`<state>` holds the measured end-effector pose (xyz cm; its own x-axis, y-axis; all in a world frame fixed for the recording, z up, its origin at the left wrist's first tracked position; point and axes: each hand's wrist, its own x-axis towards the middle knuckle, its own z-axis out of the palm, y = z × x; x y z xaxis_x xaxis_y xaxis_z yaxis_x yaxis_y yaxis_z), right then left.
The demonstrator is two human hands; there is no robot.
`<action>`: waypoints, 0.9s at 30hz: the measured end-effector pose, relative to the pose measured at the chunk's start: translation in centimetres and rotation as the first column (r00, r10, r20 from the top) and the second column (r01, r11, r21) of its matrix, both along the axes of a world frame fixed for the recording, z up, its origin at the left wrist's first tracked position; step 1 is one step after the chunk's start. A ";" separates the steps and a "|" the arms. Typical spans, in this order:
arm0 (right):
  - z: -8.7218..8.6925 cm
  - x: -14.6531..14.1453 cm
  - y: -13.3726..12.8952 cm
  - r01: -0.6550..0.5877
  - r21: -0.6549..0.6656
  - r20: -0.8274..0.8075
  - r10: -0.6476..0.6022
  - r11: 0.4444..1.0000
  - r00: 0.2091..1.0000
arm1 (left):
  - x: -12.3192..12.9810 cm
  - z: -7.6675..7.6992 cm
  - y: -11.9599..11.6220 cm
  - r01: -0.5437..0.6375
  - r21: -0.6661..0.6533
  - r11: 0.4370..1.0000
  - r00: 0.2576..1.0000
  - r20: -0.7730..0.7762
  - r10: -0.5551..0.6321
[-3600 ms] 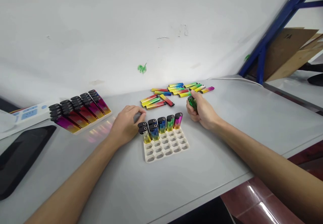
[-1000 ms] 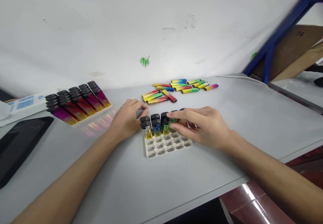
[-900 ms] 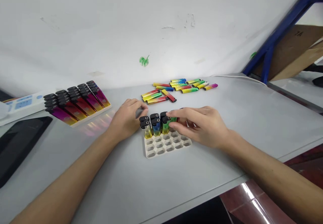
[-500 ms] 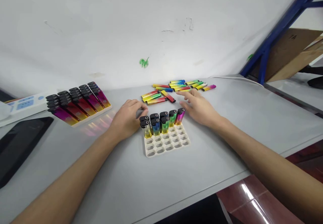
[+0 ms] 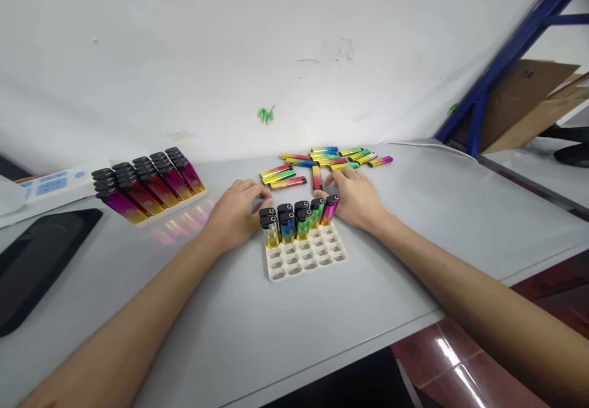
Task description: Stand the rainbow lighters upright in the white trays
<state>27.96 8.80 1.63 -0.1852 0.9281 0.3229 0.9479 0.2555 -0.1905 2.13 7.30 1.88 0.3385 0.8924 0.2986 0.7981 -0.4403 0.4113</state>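
A cream tray with rows of oval slots point(image 5: 294, 267) lies on the table. Several lighters with black tops, one of them green point(image 5: 304, 225), stand upright in its far rows. My left hand point(image 5: 237, 211) rests at the tray's far left corner with fingers loosely bent and apart; its fingertips are partly hidden behind the lighters. Beyond the far right corner, my right hand point(image 5: 356, 198) lies low over the table, thumb and index finger apart. Its thumb tip is at the near end of a red-and-yellow lighter point(image 5: 317, 177), seemingly touching it.
Loose lighters lie near the wall, including a purple-and-yellow one point(image 5: 381, 161). Toward the left, a second, filled tray point(image 5: 161, 215) holds red and purple lighters point(image 5: 147, 193). A black phone-like slab point(image 5: 46, 261) and a white power strip point(image 5: 59, 184) are farther left. Blue shelving point(image 5: 506, 58) stands at right.
My right hand has come nearer and lower, to the tray's far right corner. The red-and-yellow lighter beside it has swung from slanting to pointing toward me. My left hand has stayed put.
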 end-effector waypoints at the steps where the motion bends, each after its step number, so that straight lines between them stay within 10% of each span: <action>1: 0.1 -0.2 0.0 0.016 -0.002 0.002 -0.016 1.000 1.000 | 0.0 0.0 0.0 0.002 -0.003 1.000 1.000 -0.005 -0.002; 13: 0.2 0.7 0.6 0.112 -0.034 -0.258 -0.117 0.993 0.959 | -0.2 0.3 0.0 0.015 0.014 1.000 1.000 -0.021 -0.015; 21: 1.6 2.1 0.6 -0.111 0.017 -0.923 0.058 0.994 0.380 | -0.2 0.2 0.0 0.020 0.006 1.000 1.000 -0.003 -0.020; 27: 1.2 0.9 -0.1 -0.242 -0.208 -0.891 -0.081 0.948 0.447 | -0.2 0.0 0.0 0.019 0.010 1.000 1.000 -0.001 -0.019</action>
<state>28.91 8.72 2.83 -0.0288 0.9943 0.1029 0.1977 0.1065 -0.9745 1.96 7.26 1.92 0.3551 0.8828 0.3075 0.7899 -0.4593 0.4064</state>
